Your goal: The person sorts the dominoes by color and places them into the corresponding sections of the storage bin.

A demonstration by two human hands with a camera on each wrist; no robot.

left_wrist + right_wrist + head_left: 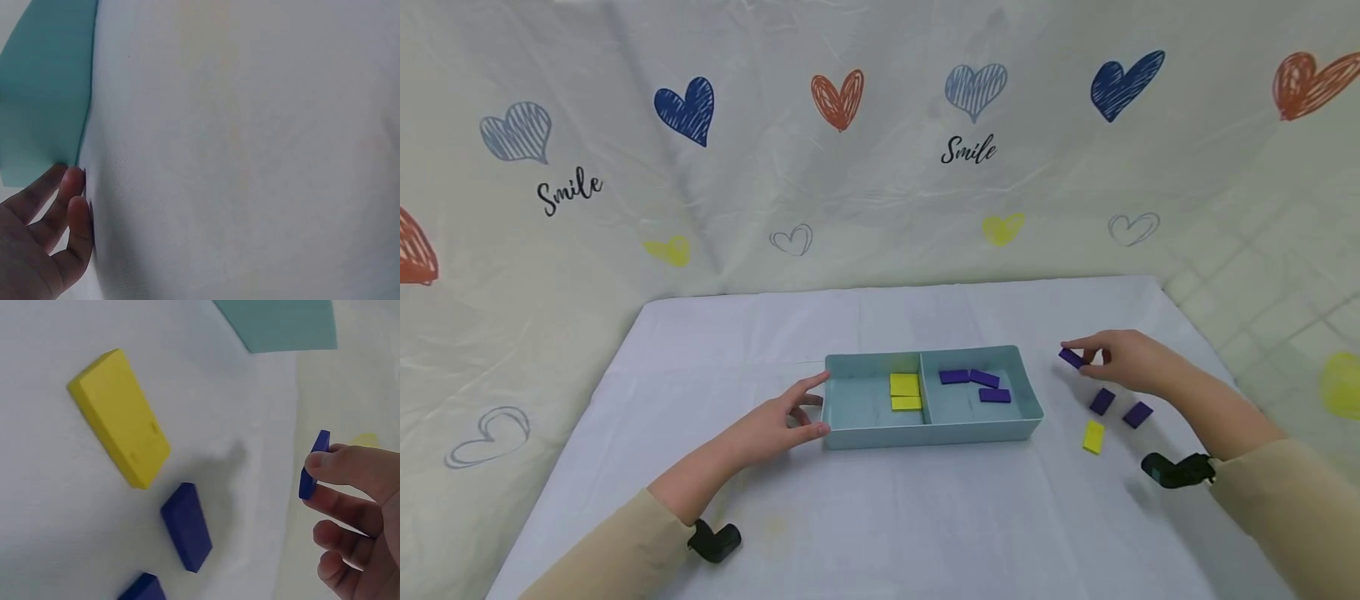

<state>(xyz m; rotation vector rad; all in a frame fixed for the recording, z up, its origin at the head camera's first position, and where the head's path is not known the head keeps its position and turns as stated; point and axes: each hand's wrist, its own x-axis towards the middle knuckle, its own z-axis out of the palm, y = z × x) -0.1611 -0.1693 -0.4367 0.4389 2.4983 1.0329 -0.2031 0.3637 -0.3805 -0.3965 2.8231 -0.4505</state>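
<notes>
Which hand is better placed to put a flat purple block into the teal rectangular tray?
Probably the right hand: it pinches a flat purple block; the left hand holds none, touching the tray at its left end.

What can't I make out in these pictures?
Tray, left wrist view: cut off by the top and left edges.
Held purple block, right wrist view: partly covered by the right hand.
Lowest purple block, right wrist view: cut off by the bottom edge.

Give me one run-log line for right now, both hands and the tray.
left hand: touching tray end | right hand: pinching purple tile | tray: yellow tiles left, purple tiles right | white cloth: two purple, one yellow
</notes>
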